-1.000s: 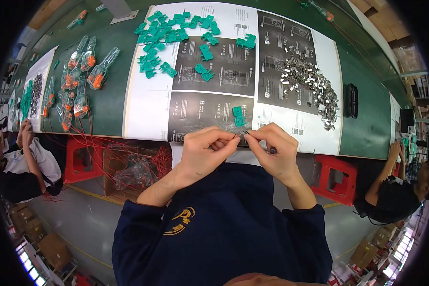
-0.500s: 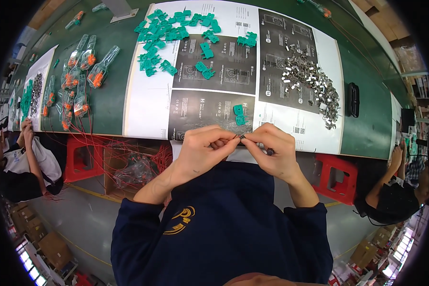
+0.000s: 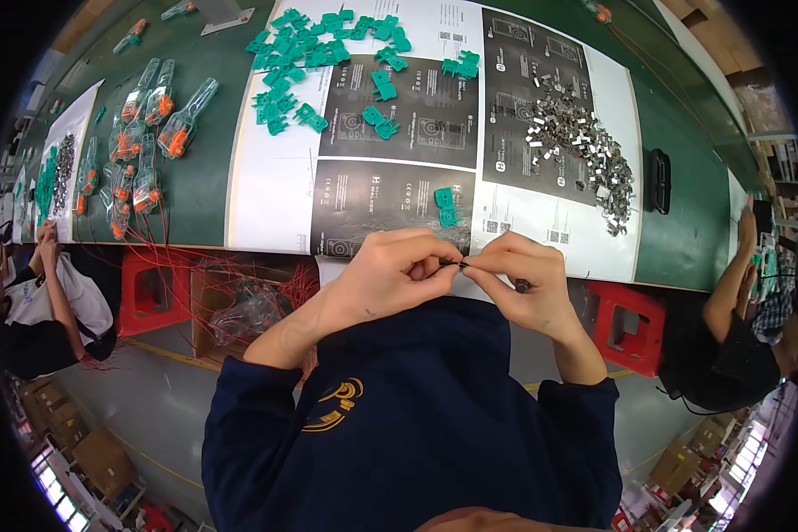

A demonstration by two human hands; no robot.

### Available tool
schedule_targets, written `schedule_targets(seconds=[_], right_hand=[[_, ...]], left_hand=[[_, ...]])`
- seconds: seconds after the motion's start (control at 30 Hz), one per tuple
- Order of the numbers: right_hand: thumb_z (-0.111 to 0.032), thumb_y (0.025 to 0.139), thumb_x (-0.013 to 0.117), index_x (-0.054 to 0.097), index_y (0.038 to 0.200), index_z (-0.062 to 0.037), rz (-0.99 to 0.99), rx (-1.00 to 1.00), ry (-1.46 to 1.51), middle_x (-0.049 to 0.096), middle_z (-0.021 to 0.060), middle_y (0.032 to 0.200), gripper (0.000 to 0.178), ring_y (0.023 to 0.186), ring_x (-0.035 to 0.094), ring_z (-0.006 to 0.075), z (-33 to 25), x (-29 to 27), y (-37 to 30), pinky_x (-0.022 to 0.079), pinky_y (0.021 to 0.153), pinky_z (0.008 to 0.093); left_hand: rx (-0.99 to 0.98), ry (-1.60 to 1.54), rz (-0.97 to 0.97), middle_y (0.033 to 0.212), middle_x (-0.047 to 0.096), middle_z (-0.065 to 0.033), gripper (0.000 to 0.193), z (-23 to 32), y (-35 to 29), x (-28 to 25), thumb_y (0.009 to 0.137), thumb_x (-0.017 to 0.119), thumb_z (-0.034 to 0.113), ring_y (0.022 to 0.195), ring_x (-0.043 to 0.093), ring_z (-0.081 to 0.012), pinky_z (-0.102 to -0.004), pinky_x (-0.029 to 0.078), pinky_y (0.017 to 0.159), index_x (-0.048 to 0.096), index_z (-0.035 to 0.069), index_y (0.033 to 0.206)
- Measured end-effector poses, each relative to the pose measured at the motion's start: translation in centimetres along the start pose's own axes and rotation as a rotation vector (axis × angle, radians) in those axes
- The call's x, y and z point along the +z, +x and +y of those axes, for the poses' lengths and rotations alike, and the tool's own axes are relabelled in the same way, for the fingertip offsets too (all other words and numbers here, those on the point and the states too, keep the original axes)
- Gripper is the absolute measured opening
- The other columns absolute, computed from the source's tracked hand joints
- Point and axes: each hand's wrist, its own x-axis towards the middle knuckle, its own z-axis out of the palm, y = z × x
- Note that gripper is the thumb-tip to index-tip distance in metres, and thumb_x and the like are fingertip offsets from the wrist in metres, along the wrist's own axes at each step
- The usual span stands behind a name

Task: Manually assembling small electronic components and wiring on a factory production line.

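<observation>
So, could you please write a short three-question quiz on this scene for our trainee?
1. What lies just right of the heap of metal bits?
A) the big green pile
B) a black object
C) the clear-and-orange pieces

2. True or false: both hands lie flat on the table.

3. Fill in: the stool on the right is ____.

Key: 1. B. 2. False: the left hand and right hand meet at a small dark part. 3. red.

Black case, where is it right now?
In the head view, the black case lies toward the right on the green tabletop, just right of the metal pile, farther right than the right hand.
</observation>
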Motion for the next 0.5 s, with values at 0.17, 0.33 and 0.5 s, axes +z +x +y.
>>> schedule_targets(seconds=[0.17, 0.33, 0.5], right_hand=[[0.000, 0.076, 0.073, 0.071, 0.085, -0.0039, -0.113, 0.042, -0.076, 0.063, 0.0038, 0.079, 0.010, 0.058, 0.059, 0.0132, 0.3, -0.6, 0.7, 0.043, 0.049, 0.0262], [-0.002, 0.075, 0.072, 0.068, 0.085, -0.0045, -0.261, -0.106, -0.313, 0.062, 0.0042, 0.080, 0.011, 0.058, 0.059, 0.0183, 1.7, -1.5, 2.2, 0.046, 0.050, 0.0301], [-0.002, 0.073, 0.072, 0.067, 0.088, -0.0058, -0.160, -0.297, -0.462, 0.061, 0.0040, 0.086, 0.016, 0.059, 0.059, 0.0215, 4.7, -0.8, 3.0, 0.047, 0.052, 0.0321]], left_hand=[[-0.012, 0.010, -0.015, 0.065, 0.054, -0.0041, 0.009, -1.3, -0.2, 0.9, 0.079, 0.070, 0.002, 0.053, 0.050, -0.0122, -0.0254, 0.042, 0.049, 0.067, 0.000, 0.087], [-0.089, 0.067, 0.080, 0.078, 0.061, -0.0050, 0.010, -2.1, -0.1, 1.7, 0.079, 0.072, -0.001, 0.056, 0.054, -0.0081, -0.0226, 0.043, 0.049, 0.068, -0.001, 0.088], [-0.071, 0.089, 0.290, 0.096, 0.061, -0.0112, 0.013, -3.1, 0.7, 2.8, 0.079, 0.071, 0.000, 0.068, 0.058, -0.0177, -0.0279, 0.049, 0.059, 0.066, -0.004, 0.090]])
